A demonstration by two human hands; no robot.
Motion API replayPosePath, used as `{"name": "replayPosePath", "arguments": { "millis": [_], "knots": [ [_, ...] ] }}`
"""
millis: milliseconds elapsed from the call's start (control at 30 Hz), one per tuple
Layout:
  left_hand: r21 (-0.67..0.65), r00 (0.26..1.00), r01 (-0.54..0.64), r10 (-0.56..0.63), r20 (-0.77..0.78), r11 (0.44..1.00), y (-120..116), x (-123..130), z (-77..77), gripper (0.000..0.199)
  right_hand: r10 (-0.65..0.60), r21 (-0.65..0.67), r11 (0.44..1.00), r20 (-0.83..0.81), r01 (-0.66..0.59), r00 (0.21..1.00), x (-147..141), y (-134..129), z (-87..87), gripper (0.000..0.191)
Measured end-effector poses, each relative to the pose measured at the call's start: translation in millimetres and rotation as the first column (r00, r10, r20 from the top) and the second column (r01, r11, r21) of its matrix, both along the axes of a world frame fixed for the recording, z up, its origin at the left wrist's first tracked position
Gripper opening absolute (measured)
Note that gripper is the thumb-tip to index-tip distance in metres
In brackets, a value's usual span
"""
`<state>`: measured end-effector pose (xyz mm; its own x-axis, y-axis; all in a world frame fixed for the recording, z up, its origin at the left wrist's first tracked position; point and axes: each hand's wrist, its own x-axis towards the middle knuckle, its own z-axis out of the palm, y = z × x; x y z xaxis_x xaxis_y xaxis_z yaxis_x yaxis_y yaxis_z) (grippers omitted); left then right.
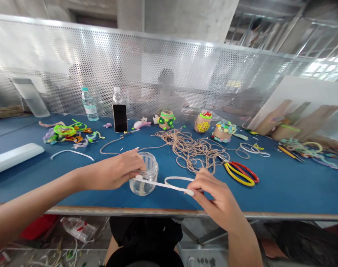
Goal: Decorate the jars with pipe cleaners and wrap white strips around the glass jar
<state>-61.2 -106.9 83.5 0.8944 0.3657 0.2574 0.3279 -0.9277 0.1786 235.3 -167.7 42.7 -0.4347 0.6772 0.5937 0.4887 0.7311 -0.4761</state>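
Note:
A clear jar (143,185) stands near the front edge of the blue table. My left hand (117,168) is at its rim, fingers closed on one end of a white strip (163,184) that looks like double-sided tape. The strip runs taut across the front of the jar to my right hand (210,189), whose thumb and fingers pinch it; a loop of it curls behind. Just beyond my right hand lie a tangle of brown twine (191,146) and red-and-yellow-handled scissors (241,173). Whether the strip sticks to the jar I cannot tell.
Twine-wrapped, decorated jars (203,123) stand at the back. A phone (120,118) leans on a bottle, beside a water bottle (90,105). Colourful pipe-cleaner pieces (65,130) lie left, near a white case (15,157). A perforated metal screen (130,66) borders the table.

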Motion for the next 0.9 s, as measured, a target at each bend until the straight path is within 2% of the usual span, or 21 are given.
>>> {"name": "replayPosePath", "arguments": {
  "millis": [167, 267, 467, 667, 767, 900],
  "knots": [
    [-0.095, 1.000, 0.003, -0.003, 0.000, 0.995, 2.3, -0.3, -0.8, 0.023, -0.094, 0.124, 0.989, 0.071, 0.085, 0.993, -3.2, 9.3, 8.0, 0.016],
    [-0.078, 1.000, 0.026, -0.027, -0.005, 0.997, 5.3, 0.2, 0.7, 0.024, -0.139, 0.171, 0.978, 0.092, 0.122, 0.986, -4.2, 22.8, 8.6, 0.016],
    [-0.011, 0.999, 0.036, -0.036, 0.003, 0.999, 15.3, -6.0, 5.2, 0.029, -0.153, 0.152, 0.979, 0.110, 0.136, 0.982, -13.1, 44.6, 3.5, 0.019],
    [-0.166, 0.997, 0.016, -0.029, -0.077, 0.986, 19.1, -10.7, 15.0, 0.022, -0.171, 0.180, 0.971, 0.056, 0.159, 0.984, -23.1, 52.1, -1.8, 0.018],
    [-0.192, 0.995, -0.027, 0.008, -0.102, 0.981, 15.9, -8.0, 17.1, 0.014, -0.162, 0.153, 0.977, 0.064, 0.150, 0.985, -24.0, 53.8, -3.1, 0.019],
    [-0.150, 0.994, -0.058, 0.044, -0.096, 0.987, 11.3, -3.0, 12.3, 0.021, -0.124, 0.040, 0.992, 0.101, 0.121, 0.987, -17.6, 52.5, -2.7, 0.023]
  ]
}}
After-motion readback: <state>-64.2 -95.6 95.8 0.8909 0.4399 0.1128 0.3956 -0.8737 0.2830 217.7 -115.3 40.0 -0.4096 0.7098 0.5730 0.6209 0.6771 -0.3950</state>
